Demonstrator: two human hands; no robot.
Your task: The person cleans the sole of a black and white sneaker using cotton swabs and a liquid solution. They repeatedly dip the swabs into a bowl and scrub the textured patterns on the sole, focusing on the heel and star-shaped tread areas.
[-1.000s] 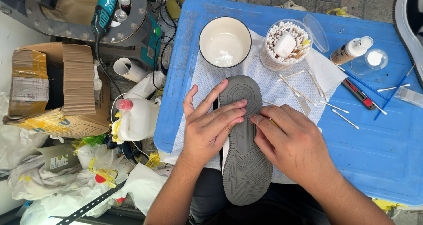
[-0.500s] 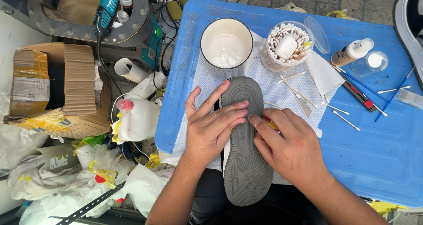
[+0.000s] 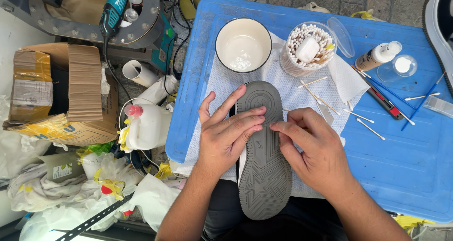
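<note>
While both hands press down as before, the grey rubber-soled shoe (image 3: 262, 151) lies sole-up on the white cloth (image 3: 214, 87) over the blue plastic table (image 3: 401, 160) — barely shifted, so the pressing goes on. Left hand (image 3: 229, 135) spread flat; right hand (image 3: 316, 151) fingers bent, tips on sole — nothing pinched.
</note>
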